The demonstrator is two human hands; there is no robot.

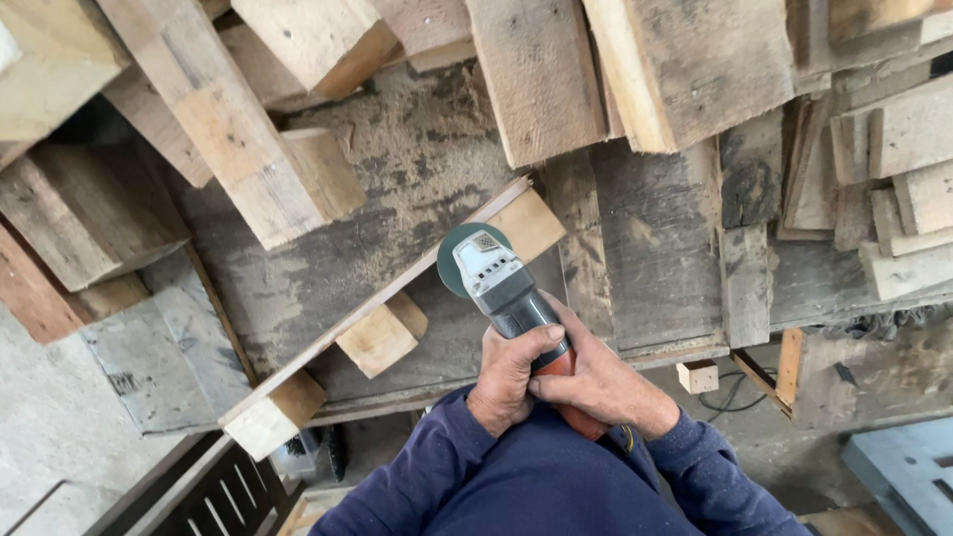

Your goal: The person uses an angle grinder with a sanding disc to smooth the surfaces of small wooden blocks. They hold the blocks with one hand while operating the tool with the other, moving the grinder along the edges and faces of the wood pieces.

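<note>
Both the left hand (508, 375) and right hand (596, 382) are closed around the angle grinder (506, 293), its disc at the slat (387, 298) edge; hold it level, I'd judge.

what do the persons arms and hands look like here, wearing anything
Both arms are covered by long dark blue sleeves of a soft, sweatshirt-like fabric, creased at the elbows and ending in ribbed cuffs at the wrists. The left hand and right hand are bare: no gloves, rings or watch show. The knuckles look dusty and work-worn.
</note>
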